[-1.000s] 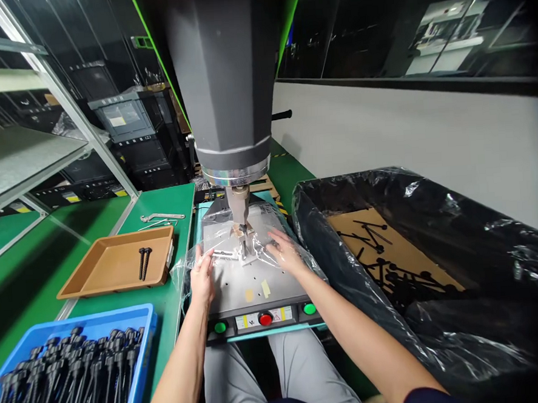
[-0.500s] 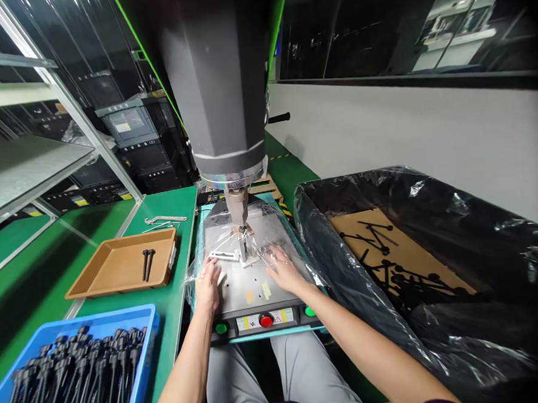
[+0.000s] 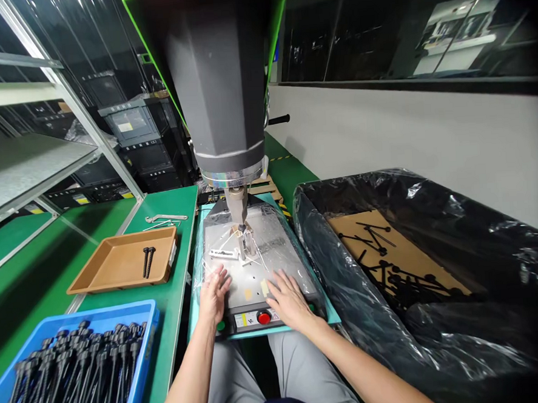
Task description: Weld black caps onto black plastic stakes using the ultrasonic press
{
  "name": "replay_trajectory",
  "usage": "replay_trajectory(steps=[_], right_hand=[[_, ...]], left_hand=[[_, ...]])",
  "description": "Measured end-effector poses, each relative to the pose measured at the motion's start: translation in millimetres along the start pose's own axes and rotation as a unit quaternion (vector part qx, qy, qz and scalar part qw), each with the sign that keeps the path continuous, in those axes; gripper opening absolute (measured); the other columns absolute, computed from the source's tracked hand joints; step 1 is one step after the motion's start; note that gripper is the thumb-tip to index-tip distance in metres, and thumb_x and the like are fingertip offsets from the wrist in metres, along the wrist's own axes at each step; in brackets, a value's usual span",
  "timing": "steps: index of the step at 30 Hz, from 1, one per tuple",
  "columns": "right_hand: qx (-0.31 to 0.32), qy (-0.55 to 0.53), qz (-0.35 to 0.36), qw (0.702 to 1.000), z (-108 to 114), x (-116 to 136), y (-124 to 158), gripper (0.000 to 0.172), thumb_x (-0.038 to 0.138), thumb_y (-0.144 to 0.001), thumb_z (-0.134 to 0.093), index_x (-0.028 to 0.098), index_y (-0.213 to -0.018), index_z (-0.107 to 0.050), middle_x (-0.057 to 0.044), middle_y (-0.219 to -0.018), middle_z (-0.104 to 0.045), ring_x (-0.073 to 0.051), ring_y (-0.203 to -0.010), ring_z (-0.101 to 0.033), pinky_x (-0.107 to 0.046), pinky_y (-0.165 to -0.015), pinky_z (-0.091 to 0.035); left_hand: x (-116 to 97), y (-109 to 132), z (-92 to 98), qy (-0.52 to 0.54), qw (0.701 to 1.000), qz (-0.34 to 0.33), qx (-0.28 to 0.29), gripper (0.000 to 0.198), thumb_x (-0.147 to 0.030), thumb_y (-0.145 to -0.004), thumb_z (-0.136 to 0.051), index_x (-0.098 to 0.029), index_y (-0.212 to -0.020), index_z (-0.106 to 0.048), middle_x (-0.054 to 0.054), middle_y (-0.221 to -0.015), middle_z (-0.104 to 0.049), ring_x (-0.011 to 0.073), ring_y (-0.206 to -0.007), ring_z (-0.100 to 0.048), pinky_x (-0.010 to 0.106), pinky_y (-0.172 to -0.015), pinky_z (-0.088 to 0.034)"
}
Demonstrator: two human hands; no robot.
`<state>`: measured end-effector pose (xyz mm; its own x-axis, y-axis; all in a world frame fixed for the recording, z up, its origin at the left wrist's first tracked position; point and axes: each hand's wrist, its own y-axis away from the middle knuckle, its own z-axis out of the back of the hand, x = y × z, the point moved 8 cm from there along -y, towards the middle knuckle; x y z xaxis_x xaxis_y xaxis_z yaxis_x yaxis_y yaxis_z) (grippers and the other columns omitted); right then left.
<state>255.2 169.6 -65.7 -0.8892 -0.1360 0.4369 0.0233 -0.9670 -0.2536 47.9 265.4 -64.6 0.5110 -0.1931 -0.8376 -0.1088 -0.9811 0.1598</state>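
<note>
A grey press machine (image 3: 218, 83) stands in front of me, its narrow tip (image 3: 239, 212) hanging over a metal base plate (image 3: 250, 269). A clear plastic sheet (image 3: 271, 241) covers the plate, with a small fixture (image 3: 242, 242) under the tip. My left hand (image 3: 215, 296) lies flat with spread fingers on the plate's front left edge, over the left green button. My right hand (image 3: 288, 299) lies flat at the front right, fingers spread, beside the red button (image 3: 263, 317). Neither hand holds anything.
A brown tray (image 3: 118, 268) with two black screws (image 3: 146, 262) sits left of the machine. A blue bin (image 3: 140, 331) of several black screws is at the near left. A black-lined box (image 3: 346, 270) with cardboard and black parts stands on the right. Wrenches (image 3: 165, 219) lie behind the tray.
Both hands have slid back from the fixture under the press tip toward me, and now rest at the front edge of the plate by the buttons.
</note>
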Motion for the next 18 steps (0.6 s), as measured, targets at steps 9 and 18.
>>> replay_trajectory(steps=[9, 18], right_hand=[[-0.098, -0.153, -0.074, 0.981, 4, -9, 118, 0.022, 0.030, -0.095, -0.045, 0.022, -0.098, -0.066, -0.010, -0.098, -0.066, -0.026, -0.097, -0.062, -0.044, -0.087, -0.052], [-0.234, -0.099, -0.244, 0.936, 18, -97, 118, 0.054, 0.069, -0.086, -0.046, 0.018, -0.099, -0.056, -0.014, -0.097, -0.059, -0.026, -0.083, -0.060, -0.044, -0.078, -0.051]], left_hand=[[-8, 98, 95.0, -0.255, 0.948, -0.060, -0.179, 0.044, -0.047, -0.071, -0.076, -0.015, -0.100, -0.069, 0.014, -0.114, -0.067, 0.0293, -0.111, -0.062, 0.043, -0.094, -0.050], [13, 97, 128.0, -0.439, 0.874, -0.062, -0.199, 0.059, -0.046, -0.065, -0.079, -0.017, -0.113, -0.063, 0.016, -0.121, -0.063, 0.0327, -0.115, -0.058, 0.048, -0.103, -0.042]])
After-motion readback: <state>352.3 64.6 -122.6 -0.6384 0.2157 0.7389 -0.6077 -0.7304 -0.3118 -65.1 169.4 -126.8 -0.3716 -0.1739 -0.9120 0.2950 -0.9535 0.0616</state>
